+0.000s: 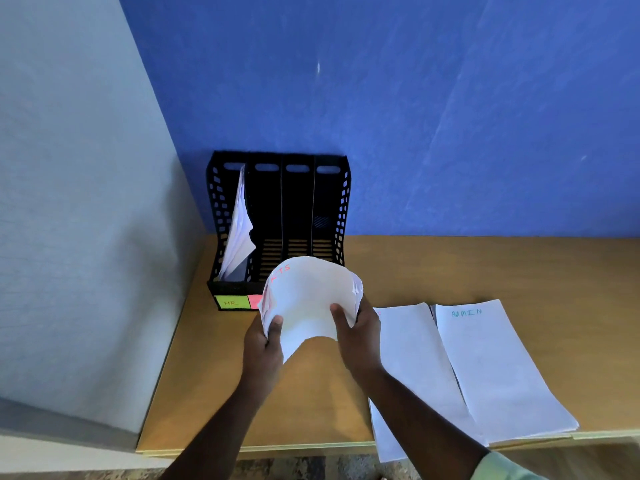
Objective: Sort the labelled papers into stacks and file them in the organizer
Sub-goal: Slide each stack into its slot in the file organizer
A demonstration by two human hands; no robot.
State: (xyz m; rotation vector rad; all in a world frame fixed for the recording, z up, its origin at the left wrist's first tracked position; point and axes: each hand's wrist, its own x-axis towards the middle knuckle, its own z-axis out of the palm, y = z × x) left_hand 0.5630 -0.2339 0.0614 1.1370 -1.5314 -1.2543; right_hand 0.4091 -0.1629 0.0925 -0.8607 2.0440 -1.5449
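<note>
A black slotted organizer stands at the back left of the wooden table, against the blue wall. Its leftmost slot holds white papers above a green "HR" label. A pink label beside it is partly hidden. In front of the organizer I hold a bowed stack of white papers with red lettering. My left hand grips its left edge and my right hand grips its right edge. Two more stacks lie flat to the right: a plain-topped stack and an "ADMIN" stack.
A grey-white side wall runs along the table's left. The table's front edge is near my body, and the plain-topped stack overhangs it slightly. Bare tabletop shows behind the flat stacks and in front of the organizer.
</note>
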